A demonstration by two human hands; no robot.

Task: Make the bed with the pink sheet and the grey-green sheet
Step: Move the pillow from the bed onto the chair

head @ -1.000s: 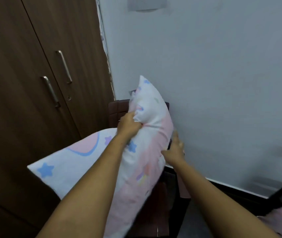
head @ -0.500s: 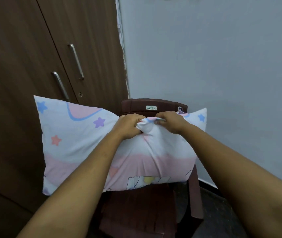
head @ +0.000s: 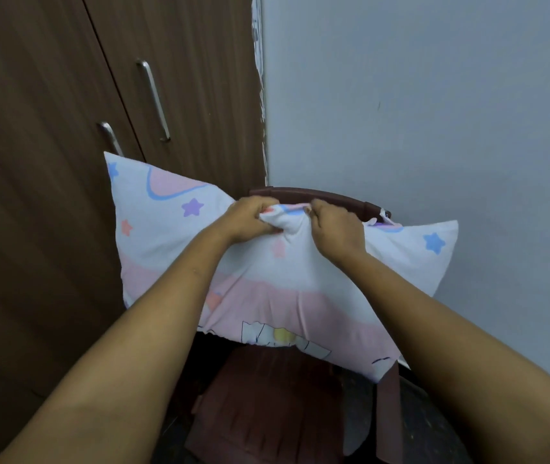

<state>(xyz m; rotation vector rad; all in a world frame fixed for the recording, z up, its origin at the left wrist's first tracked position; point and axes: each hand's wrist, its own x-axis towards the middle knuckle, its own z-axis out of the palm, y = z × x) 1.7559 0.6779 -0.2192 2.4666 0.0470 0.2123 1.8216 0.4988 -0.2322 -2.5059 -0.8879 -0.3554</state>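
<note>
Far left stands the brown wardrobe [head: 49, 195], with two metal handles [head: 155, 102] near the door seam. In front of it I hold a pillow [head: 166, 256] in a white-and-pink case printed with stars, its long side level and its left corner overlapping the wardrobe doors. My left hand [head: 250, 221] bunches a fold of the case at the middle of the top edge, fingers curled tight round the cloth. My right hand [head: 337, 229] pinches the same fold just beside it, so the two hands are almost touching. Behind them runs the top rail of a maroon plastic chair [head: 287, 191], and its seat shows below the pillow's lower edge. I cannot tell whether the pillow touches seat or back. To the right is a plain grey wall [head: 434, 112]. The pink sheet, the grey-green sheet and the bed are all out of view. I judge this an early clearing step: parking the pillow on the chair so the mattress is free. The next move, I think, calls for lowering it until the seat bears it, leaning it on the back so it won't slide, then loosening both grips.
</note>
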